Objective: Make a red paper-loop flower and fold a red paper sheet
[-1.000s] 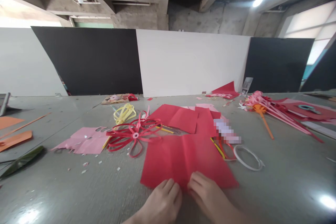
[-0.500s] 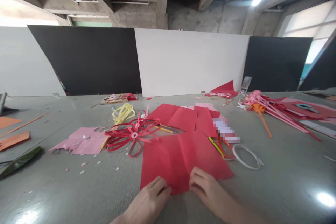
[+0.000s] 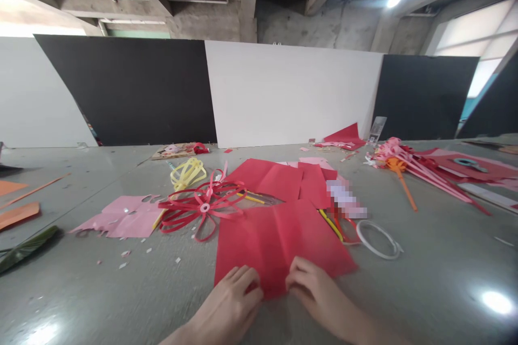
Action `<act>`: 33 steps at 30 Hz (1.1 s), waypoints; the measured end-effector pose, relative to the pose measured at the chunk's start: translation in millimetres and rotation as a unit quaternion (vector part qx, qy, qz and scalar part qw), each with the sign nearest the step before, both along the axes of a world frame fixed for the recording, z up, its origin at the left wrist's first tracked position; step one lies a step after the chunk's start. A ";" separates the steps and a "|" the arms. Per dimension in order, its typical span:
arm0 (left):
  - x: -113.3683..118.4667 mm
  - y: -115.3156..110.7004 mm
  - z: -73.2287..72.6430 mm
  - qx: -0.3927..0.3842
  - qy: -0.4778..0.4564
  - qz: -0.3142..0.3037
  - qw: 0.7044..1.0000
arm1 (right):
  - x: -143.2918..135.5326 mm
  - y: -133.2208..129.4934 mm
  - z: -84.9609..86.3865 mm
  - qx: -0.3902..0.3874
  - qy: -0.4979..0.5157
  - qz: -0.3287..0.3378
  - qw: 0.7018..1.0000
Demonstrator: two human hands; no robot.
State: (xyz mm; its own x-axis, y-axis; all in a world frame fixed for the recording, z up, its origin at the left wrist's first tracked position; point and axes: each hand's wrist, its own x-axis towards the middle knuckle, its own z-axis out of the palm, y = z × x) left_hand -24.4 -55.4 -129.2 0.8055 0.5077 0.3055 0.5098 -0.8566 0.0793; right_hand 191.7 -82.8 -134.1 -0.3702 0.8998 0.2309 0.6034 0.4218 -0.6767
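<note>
A creased sheet of red paper (image 3: pixel 279 237) lies on the grey table in front of me. My left hand (image 3: pixel 237 299) has its fingers closed on the sheet's near edge at the left. At the same edge, further right, my right hand (image 3: pixel 313 291) pinches the paper with curled fingers. More red paper (image 3: pixel 271 178) lies just beyond the sheet. To the left is a flower shape of red loops (image 3: pixel 205 208) with a pale centre. A yellow-handled tool (image 3: pixel 332 225) sticks out beside the sheet's right edge.
Pink paper (image 3: pixel 121 216), a yellow strip bundle (image 3: pixel 188 173) and a green leaf (image 3: pixel 28 248) are at left. On the right lie a white coil (image 3: pixel 378 240), an orange paper flower (image 3: pixel 399 167) and pink strips (image 3: pixel 424 172). Upright panels (image 3: pixel 295 97) stand behind.
The whole view has shifted slightly, with things appearing a little further left. Both hands remain at the near edge of the red sheet.
</note>
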 end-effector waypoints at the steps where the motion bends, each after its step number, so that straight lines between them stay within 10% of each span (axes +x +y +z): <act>1: 2.8 -2.0 -1.0 0.014 0.005 0.014 1.000 | -0.2 -0.1 -0.2 0.000 0.000 -0.003 1.000; 13: 17.5 -7.3 -14.6 0.041 0.027 0.072 0.996 | -6.2 -1.9 -2.2 0.032 -0.058 -0.024 0.998; 24: 11.9 -3.6 -15.9 0.157 0.079 -0.048 0.983 | -11.7 3.0 -13.0 0.121 -0.174 0.011 0.977; 33: 9.8 -7.8 -8.8 0.087 0.125 0.027 0.988 | -16.4 4.1 -0.5 0.039 -0.094 -0.011 0.995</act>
